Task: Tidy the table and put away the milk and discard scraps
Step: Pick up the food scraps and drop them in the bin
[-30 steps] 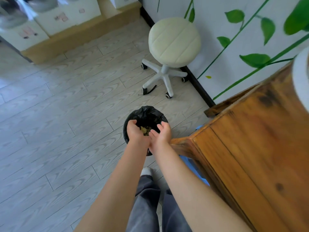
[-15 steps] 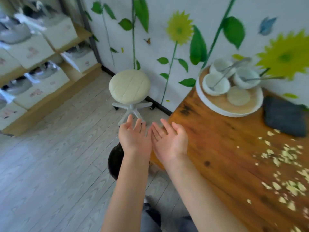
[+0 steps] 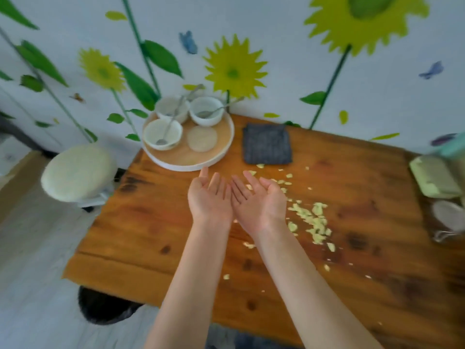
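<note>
My left hand (image 3: 210, 197) and my right hand (image 3: 259, 201) float side by side, palms up and empty, above the middle of the wooden table (image 3: 156, 222). Pale yellow-green scraps (image 3: 312, 222) lie scattered on the table, mostly just right of my right hand, some reaching toward the grey cloth (image 3: 267, 144). A black-lined bin (image 3: 105, 309) stands on the floor below the table's near left edge. A light green carton-like object (image 3: 435, 178) sits blurred at the far right edge; I cannot tell whether it is the milk.
A round wooden tray (image 3: 214, 157) at the table's back holds three white bowls with spoons and a pale disc. A cream stool (image 3: 75, 172) stands left of the table. A pale round dish (image 3: 450, 215) lies at the right edge. The sunflower wall is behind.
My hands were cupped over the bin with scraps in them; they have risen empty and moved right, now over the table. The view swung from the floor up to the tabletop.
</note>
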### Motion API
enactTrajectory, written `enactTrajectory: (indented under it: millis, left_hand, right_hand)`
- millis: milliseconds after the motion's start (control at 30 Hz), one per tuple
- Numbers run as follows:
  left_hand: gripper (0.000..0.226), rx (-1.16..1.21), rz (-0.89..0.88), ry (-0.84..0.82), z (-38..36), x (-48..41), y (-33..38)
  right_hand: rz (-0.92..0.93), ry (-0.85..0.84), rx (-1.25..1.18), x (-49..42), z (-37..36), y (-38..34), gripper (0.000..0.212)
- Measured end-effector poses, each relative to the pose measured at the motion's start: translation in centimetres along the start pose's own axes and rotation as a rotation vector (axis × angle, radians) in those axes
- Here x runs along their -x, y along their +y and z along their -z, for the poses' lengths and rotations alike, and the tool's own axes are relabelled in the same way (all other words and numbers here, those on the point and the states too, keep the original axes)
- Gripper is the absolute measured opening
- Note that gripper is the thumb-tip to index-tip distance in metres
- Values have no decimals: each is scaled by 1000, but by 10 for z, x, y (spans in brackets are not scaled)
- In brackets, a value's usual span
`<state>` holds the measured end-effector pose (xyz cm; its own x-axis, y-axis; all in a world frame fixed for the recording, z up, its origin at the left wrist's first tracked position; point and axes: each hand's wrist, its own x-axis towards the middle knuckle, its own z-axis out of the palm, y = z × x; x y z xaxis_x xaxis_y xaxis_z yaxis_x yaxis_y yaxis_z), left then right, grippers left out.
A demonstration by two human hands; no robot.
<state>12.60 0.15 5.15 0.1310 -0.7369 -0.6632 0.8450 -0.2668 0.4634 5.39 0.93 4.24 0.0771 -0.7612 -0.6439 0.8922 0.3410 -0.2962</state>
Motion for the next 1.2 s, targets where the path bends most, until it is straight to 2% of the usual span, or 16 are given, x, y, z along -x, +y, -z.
enactTrajectory:
  millis: [133, 200, 333, 467, 567, 667, 733, 800, 933, 1100, 1200]
  left_hand:
    - [46, -79, 128, 11, -38, 0, -80]
    - [45, -100, 181, 5, -42, -1, -102]
    - [47, -120, 218, 14, -40, -3, -125]
    - [47, -187, 225, 39, -31, -7, -126]
    - [46, -226, 222, 74, -21, -14, -117]
    - [42, -240, 242, 93, -10, -21, -109]
    - [38, -256, 271, 75, -3, -23, -107]
    - [36, -280, 295, 43, 3, -26, -103]
    - [38, -328, 324, -11, 19, -31, -95]
    - [37, -395, 357, 19, 36, -44, -92]
    - [37, -438, 367, 35, 40, -50, -95]
  right_hand:
    - [241, 134, 49, -2, 59, -103, 37]
    - [294, 211, 59, -1, 84, -139, 40]
    - [246, 405, 100, 0, 122, -169, 34]
    - [177, 464, 323, -13, 136, -151, 28]
    - [206, 426, 752, -22, 141, -127, 30]
    - [304, 209, 1478, -33, 152, -101, 29]
    - [382, 131, 1915, -43, 164, -89, 23]
    - [412, 153, 2107, -51, 169, -80, 14]
    - [482, 226, 2196, -57, 175, -71, 12]
    - [543, 261, 2223, -62, 171, -71, 9]
    - [580, 271, 2146, -64, 168, -74, 9]
